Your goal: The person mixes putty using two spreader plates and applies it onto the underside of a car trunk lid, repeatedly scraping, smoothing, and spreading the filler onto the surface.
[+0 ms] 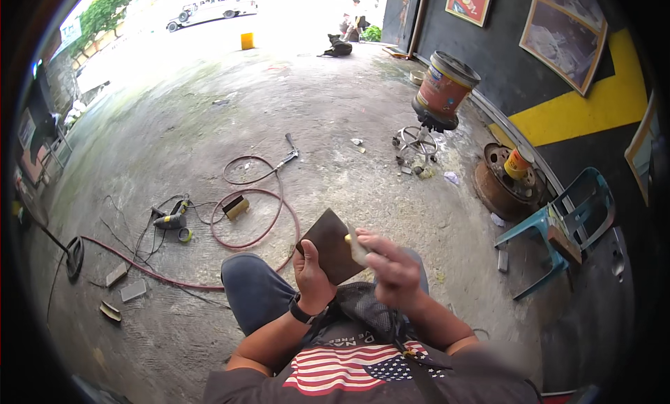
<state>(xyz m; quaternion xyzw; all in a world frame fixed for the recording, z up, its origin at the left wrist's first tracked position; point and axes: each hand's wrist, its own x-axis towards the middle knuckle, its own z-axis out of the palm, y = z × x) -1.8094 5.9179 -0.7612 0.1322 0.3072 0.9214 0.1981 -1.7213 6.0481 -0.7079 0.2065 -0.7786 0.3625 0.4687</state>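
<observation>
My left hand (314, 278), with a dark band at the wrist, grips a dark, flat square plate (335, 252) by its left edge, thumb on top. My right hand (392, 265) holds a thin, pale spreader (358, 249) against or just over the plate's right side; blur hides whether they touch. A small dab of yellow paste (347, 238) shows at the spreader's edge. Both hands are above my lap, between my knees, with a black mesh bag (366, 307) just below them.
Ahead on the concrete floor lie a red air hose (251, 245) with a blow gun (289, 155), and a corded power tool (170, 221). To the right stand a bucket (445, 87) on a wheeled base, a rusty wheel rim (492, 189) bearing a can (518, 163), and a plastic chair (602, 194).
</observation>
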